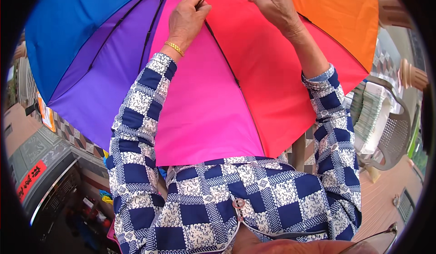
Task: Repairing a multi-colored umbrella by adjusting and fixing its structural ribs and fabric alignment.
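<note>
An opened umbrella [195,113] with blue, purple, pink, red and orange panels spreads before me, its inner side and black ribs [218,45] facing me. My left hand [186,22], with a gold bracelet [175,48] at its wrist, is over the pink panel. Its fingers are closed round a small dark pointed thing [200,2], whose kind I cannot make out. Higher and to the right, my right hand [274,6] is raised over the red panel. Its thumb and fingers are pinched together; whatever they hold, if anything, is too small to see.
The umbrella's near edge rests against my checked shirt [236,186]. On the right stands a grey-brown plastic chair [391,131] with a pale stack of folded material [372,113] on it. A red paper strip [31,180] hangs over a dark opening at lower left.
</note>
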Available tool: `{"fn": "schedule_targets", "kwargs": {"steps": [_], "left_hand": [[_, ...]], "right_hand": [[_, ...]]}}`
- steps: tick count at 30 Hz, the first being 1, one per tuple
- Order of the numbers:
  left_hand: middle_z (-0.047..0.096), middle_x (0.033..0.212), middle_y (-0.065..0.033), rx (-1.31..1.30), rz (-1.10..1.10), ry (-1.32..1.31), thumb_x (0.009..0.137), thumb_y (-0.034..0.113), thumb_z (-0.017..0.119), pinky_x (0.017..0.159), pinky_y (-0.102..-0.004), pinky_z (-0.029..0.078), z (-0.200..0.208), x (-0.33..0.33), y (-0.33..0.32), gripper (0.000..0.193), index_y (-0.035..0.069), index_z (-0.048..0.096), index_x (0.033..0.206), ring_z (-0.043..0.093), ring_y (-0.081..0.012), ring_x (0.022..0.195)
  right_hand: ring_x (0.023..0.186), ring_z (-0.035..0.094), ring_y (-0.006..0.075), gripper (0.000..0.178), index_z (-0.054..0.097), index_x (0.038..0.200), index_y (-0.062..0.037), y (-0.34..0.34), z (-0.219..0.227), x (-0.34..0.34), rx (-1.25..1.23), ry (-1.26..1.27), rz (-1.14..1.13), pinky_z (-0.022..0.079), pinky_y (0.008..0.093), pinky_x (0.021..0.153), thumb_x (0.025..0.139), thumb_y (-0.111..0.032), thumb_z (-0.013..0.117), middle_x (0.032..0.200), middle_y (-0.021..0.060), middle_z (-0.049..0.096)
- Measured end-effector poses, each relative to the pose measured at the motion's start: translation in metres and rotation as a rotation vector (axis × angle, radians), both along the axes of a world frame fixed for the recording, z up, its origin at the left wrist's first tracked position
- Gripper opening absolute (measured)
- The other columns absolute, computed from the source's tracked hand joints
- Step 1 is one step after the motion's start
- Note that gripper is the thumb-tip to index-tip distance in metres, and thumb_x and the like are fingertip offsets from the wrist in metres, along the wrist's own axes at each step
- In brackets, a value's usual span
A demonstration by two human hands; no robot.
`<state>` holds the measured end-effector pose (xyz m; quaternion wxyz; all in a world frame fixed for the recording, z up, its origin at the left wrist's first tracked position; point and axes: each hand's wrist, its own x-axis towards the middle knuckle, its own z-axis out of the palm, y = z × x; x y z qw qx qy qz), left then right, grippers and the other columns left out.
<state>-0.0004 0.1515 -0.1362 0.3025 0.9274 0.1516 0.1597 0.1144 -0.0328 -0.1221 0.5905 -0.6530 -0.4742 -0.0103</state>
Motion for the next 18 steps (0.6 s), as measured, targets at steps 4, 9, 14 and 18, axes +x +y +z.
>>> {"fn": "schedule_targets", "kwargs": {"steps": [4, 9, 14, 18], "left_hand": [[0.061, 0.070, -0.0033, -0.464, 0.037, 0.070, 0.076, 0.022, 0.068, 0.058, -0.0265, 0.045, 0.024, 0.009, 0.001, 0.020, 0.002, 0.064, 0.076, 0.056, -0.0115, 0.063], [0.057, 0.071, 0.0059, -0.516, -0.035, 0.079, 0.081, 0.016, 0.067, 0.057, -0.0190, 0.039, 0.038, 0.006, -0.009, 0.014, 0.002, 0.063, 0.079, 0.048, -0.0028, 0.063], [0.056, 0.070, 0.0044, -0.634, -0.048, 0.012, 0.080, 0.014, 0.067, 0.056, -0.0188, 0.040, 0.040, 0.005, -0.016, 0.011, 0.004, 0.063, 0.080, 0.048, -0.0029, 0.062], [0.057, 0.069, 0.0019, -0.742, 0.038, 0.005, 0.081, 0.013, 0.066, 0.052, -0.0203, 0.038, 0.043, 0.003, -0.013, 0.010, 0.005, 0.061, 0.082, 0.048, -0.0047, 0.057]], "right_hand": [[0.077, 0.062, 0.0234, 0.013, 0.057, 0.093, -0.0025, 0.001, -0.010, -0.032, -0.261, -0.055, 0.019, 0.050, 0.0297, 0.070, 0.081, 0.000, 0.057, 0.078, 0.0093, 0.061], [0.076, 0.061, 0.0223, 0.011, 0.060, 0.090, -0.0014, 0.024, -0.018, -0.053, -0.372, -0.035, -0.096, 0.050, 0.0294, 0.071, 0.079, -0.003, 0.056, 0.078, 0.0093, 0.061], [0.076, 0.061, 0.0181, 0.017, 0.063, 0.094, -0.0029, 0.043, -0.026, -0.055, -0.249, 0.017, -0.182, 0.049, 0.0278, 0.071, 0.079, -0.005, 0.055, 0.082, 0.0086, 0.064], [0.078, 0.061, 0.0130, 0.017, 0.063, 0.095, -0.0018, 0.047, -0.032, -0.059, -0.200, 0.328, -0.229, 0.049, 0.0264, 0.072, 0.081, -0.005, 0.055, 0.086, 0.0070, 0.065]]}}
